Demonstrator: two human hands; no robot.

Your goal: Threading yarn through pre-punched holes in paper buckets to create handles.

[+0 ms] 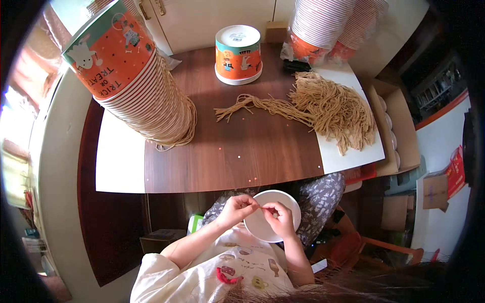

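Note:
A white round paper bucket [262,230] rests in my lap, its open mouth facing up. Over it my left hand [236,210] and my right hand [279,220] meet, thumbs and fingers pinched close together. Whatever lies between the fingertips is too small to make out. On the table's right side lies a heap of tan cords [338,108], with a loose strand bundle trailing left from it. At the left leans a tall nested stack of orange and green paper buckets [136,96], tan cord loops hanging along its side.
A short stack of upturned orange buckets [238,58] stands at the back of the brown table [222,166]. Plastic-wrapped bucket stacks [323,25] are at the back right, near a black object [296,66]. An open cardboard box [407,136] sits right of the table.

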